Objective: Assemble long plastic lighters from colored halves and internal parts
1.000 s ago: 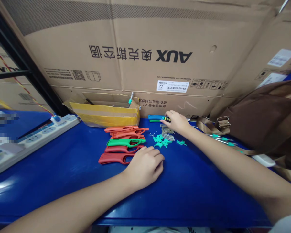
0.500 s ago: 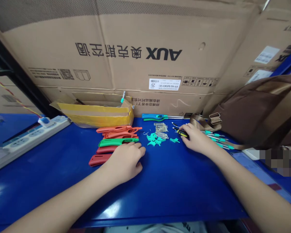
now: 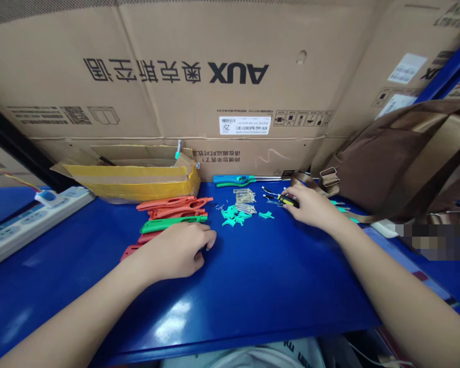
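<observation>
"So, what has just changed with the right hand (image 3: 308, 207)?"

"A second ago it was over one end of the blue lighter (image 3: 226, 179); now it has come away to the right and nearer the body, beside some small black pieces (image 3: 271, 192). Its fingers grip a black-and-yellow tool (image 3: 290, 201), though I can't tell whether that is off the table (image 3: 253, 286)."

"And what does that mean for the work?"

"The lighter lies uncovered at the back, so I'd judge attention has shifted to the tool and those pieces."

"Where is the left hand (image 3: 182, 250)?"

"Just in front of the green handle (image 3: 168, 224), partly hiding the dark red handles (image 3: 147, 237). Its fingers are loosely curled; whether they hold anything I can't tell. Turquoise pieces (image 3: 235, 214) lie between the hands."
</observation>
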Demonstrator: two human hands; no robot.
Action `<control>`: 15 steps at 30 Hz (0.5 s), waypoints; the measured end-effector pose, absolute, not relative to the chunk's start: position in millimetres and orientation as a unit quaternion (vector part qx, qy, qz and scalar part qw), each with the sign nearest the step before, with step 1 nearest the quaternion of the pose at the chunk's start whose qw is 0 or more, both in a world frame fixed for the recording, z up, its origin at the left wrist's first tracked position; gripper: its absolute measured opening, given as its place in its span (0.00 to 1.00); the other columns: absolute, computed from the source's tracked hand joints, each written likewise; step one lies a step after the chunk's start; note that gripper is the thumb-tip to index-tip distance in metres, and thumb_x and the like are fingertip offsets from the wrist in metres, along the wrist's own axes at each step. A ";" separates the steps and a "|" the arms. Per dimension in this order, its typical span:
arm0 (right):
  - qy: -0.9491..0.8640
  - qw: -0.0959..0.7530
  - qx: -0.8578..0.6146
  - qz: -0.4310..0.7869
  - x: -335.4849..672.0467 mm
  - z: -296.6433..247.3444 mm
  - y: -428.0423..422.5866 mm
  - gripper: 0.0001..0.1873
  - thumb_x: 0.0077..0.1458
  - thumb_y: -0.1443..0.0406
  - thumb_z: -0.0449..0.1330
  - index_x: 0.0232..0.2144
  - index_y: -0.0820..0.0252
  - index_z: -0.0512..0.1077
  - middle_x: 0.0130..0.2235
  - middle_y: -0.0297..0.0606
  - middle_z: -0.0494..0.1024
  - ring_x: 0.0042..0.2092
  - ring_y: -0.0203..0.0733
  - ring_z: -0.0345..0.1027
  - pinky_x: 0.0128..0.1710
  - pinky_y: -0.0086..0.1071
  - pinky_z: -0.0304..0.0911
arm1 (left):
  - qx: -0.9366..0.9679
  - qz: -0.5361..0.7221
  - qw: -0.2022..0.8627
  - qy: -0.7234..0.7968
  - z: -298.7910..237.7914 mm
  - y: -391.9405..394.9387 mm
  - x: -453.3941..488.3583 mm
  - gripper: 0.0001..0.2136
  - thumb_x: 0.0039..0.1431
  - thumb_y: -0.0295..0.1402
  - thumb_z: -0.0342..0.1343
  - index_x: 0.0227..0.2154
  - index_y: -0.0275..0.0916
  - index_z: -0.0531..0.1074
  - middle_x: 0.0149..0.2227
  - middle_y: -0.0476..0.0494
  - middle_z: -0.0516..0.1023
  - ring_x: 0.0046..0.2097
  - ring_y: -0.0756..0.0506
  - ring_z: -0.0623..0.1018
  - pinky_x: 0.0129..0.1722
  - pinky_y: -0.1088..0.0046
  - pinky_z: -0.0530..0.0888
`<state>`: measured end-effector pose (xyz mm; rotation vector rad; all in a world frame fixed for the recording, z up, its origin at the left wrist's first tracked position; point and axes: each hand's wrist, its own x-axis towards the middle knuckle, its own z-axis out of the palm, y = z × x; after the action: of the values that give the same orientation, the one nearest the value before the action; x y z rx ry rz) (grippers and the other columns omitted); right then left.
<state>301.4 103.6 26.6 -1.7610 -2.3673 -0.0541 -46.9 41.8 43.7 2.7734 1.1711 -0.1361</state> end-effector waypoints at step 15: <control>-0.870 0.041 -0.489 -0.034 272.6 40.4 70.7 0.14 0.65 0.63 0.57 0.50 0.61 0.75 0.50 0.47 0.77 0.51 0.53 0.73 0.48 0.42 0.68 | 0.897 -0.080 0.021 0.434 49.5 38.7 -48.8 0.13 0.49 0.21 0.52 0.38 0.41 0.71 0.37 0.42 0.79 0.37 0.39 0.79 0.34 0.65 0.70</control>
<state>272.6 70.7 40.4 -1.4984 -2.6652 -0.1045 -48.8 38.7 49.5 2.7819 1.3447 -0.2495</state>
